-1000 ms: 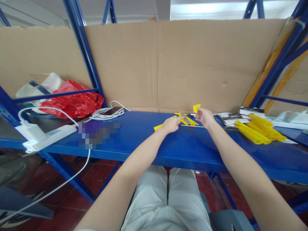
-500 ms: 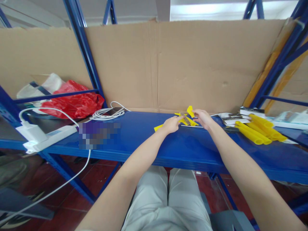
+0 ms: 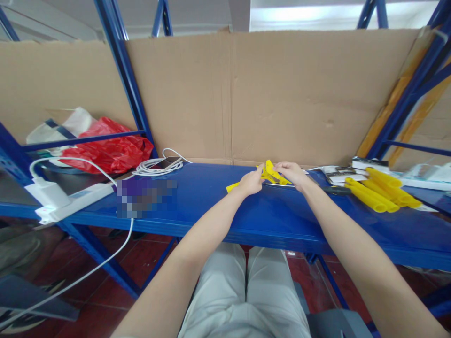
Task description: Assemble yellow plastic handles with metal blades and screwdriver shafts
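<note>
Yellow strip [image 3: 270, 170]: 12 o'clock from me, over the blue table [image 3: 207, 197]. My right hand [image 3: 294, 174] pinches it from 3 o'clock; my left hand [image 3: 251, 182] is at its 9 o'clock, grip too obscured to tell. Yellow tubes [image 3: 387, 190] at 3, coiled white cable [image 3: 146, 168] at 9.

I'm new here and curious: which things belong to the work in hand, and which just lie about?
Likely in use:
small yellow sheet-like pieces between left hand and right hand;
possibly yellow cylindrical tubes.

Apparently lying about:
crumpled red plastic bag;
coiled white cable;
white power strip.
</note>
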Tool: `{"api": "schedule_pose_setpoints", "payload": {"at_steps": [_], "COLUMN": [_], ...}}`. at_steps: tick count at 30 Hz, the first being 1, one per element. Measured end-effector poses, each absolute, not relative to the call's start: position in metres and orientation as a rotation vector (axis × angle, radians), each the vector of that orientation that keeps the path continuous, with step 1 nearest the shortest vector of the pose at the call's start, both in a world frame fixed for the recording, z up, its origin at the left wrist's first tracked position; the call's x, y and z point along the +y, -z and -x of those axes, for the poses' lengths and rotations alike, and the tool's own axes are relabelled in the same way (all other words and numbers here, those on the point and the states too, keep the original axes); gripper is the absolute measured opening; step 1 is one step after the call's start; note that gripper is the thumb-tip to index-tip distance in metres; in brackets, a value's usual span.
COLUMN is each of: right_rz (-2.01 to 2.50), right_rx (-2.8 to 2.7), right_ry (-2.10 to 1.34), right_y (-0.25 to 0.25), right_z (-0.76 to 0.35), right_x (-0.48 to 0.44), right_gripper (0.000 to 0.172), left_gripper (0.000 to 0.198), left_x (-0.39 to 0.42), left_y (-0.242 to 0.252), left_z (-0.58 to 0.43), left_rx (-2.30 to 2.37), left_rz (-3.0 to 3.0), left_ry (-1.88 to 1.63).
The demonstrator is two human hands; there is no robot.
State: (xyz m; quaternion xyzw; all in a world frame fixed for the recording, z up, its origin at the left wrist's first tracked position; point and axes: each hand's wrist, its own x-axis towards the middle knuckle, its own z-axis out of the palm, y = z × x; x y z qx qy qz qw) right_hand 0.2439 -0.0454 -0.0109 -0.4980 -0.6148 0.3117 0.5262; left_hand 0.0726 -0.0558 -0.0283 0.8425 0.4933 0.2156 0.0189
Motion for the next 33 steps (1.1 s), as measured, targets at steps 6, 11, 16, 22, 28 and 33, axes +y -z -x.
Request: {"api": "schedule_pose_setpoints", "payload": {"at_steps": [6, 11, 16, 22, 28, 33], "right_rz": [1.170, 1.185, 1.222, 1.229, 1.216, 1.220], "right_rx": [-1.513, -1.555, -1.572, -1.554, -1.552, -1.528], "right_ry": [-0.680, -0.659, -0.601, -0.611, -0.652, -0.676], "right_y": [0.0138, 0.0162, 0.0168, 0.0169, 0.0174, 0.0171], "right_z": [-0.2417, -0.2439, -0.2426, -0.2426, -0.2454, -0.2458], "right_x": [-0.0434, -0.0421, -0.0427, -0.0426, -0.0408, -0.0414], "right_gripper": [0.015, 0.014, 0.017, 0.018, 0.017, 0.020], "left_gripper": [0.059, 0.056, 0.056, 0.054, 0.051, 0.046], "left_x": [-0.0557, -0.0574, -0.0586, -0.0587, -0.0567, -0.0576], "left_y": [0.0285, 0.0272, 0.0266, 0.0265, 0.0274, 0.0273], "left_z": [-0.0727, -0.0735, -0.0741, -0.0745, -0.0743, -0.0730], "left_rx": [1.538, 1.554, 1.545, 1.527, 1.492, 1.433], "left_rz": [-2.605, -2.598, -2.596, -2.598, -2.624, -2.664], "left_ry": [-0.676, -0.657, -0.662, -0.668, -0.688, -0.728]}}
